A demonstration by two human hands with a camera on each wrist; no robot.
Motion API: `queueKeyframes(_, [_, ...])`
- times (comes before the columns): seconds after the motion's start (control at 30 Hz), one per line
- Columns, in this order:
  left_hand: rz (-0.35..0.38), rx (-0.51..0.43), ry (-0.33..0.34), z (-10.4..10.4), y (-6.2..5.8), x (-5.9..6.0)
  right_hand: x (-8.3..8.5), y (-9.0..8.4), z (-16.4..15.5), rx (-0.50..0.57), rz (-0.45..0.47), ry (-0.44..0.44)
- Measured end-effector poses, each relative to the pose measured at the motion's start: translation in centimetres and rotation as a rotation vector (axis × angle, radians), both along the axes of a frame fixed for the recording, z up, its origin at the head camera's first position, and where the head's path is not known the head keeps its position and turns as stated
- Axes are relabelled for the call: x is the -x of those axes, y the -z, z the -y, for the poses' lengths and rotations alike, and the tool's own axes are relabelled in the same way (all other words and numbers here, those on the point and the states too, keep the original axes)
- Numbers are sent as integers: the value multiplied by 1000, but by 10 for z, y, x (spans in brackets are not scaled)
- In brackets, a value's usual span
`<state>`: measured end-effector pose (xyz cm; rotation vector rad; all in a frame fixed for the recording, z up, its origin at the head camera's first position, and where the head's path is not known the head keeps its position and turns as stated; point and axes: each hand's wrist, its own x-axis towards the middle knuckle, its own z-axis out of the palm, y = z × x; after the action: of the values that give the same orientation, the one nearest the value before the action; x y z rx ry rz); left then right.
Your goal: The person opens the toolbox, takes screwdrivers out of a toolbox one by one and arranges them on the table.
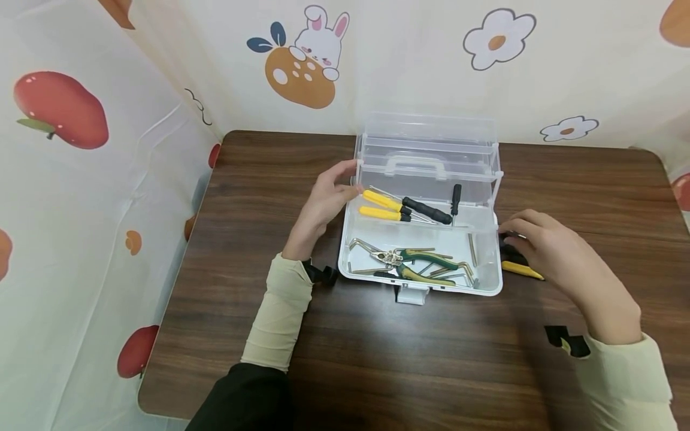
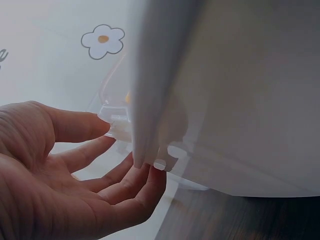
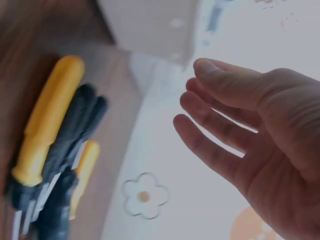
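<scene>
Both hands are bare: the left hand (image 1: 323,203) and the right hand (image 1: 560,263) wear no gloves or rings. Each forearm is covered by a close-fitting, pale cream sleeve (image 1: 280,311) that ends at the wrist. A black strap (image 1: 319,273) with a small black mount sits at the left wrist; a similar black strap (image 1: 566,340) shows at the right. Higher up the left arm, a black upper sleeve (image 1: 242,401) overlaps the cream one.

a dark wooden table (image 1: 409,365) stands against a pale cartoon curtain (image 1: 81,197) printed with a rabbit (image 1: 321,37), white flowers (image 1: 498,37) and red fruit (image 1: 60,109).
</scene>
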<state>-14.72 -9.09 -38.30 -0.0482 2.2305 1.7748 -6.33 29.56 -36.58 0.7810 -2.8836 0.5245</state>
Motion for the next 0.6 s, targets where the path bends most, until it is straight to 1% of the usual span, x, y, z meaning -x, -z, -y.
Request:
queueKeyframes(0.23, [-19,-18,7,1,0,0,-11,-18,19,6,-60,-11])
queueKeyframes(0.33, [-18,-10,6,1,0,0,-14,-23,27,10,-83,-43])
queueKeyframes(0.4, [-18,-5,5,1,0,-1,-14,-26,33,14,-92,-81])
queueKeyframes(0.5, [-18,-2,4,1,0,-1,-14,-28,45,18,-61,-138])
queueKeyframes(0.6, [-13,-2,4,1,0,-1,-13,-28,58,4,5,-182])
